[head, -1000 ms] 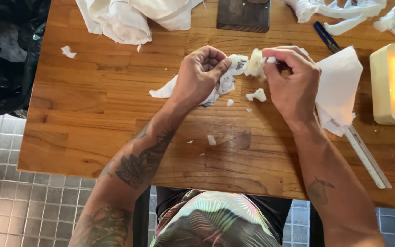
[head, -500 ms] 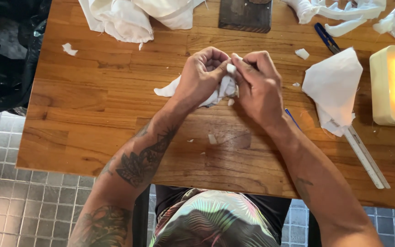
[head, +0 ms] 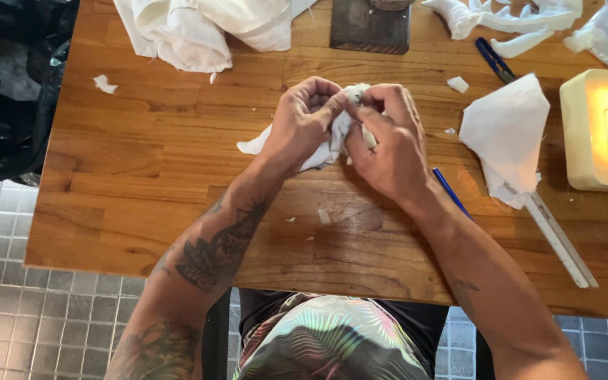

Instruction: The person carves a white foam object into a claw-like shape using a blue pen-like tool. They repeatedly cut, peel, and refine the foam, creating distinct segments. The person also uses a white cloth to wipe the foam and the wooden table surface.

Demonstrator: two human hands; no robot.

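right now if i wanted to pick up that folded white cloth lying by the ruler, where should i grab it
Probably the pointed upper corner of the folded white cloth, coming from above. That end lies free on the wooden table, while its lower edge overlaps the ruler, which could drag along. Both hands are occupied with another cloth scrap.

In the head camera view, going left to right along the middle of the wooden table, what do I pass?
Black plastic bag → small white fabric scrap → left hand → right hand, both gripping a crumpled white cloth piece → blue pen → folded white fabric triangle → glowing cream box lamp.
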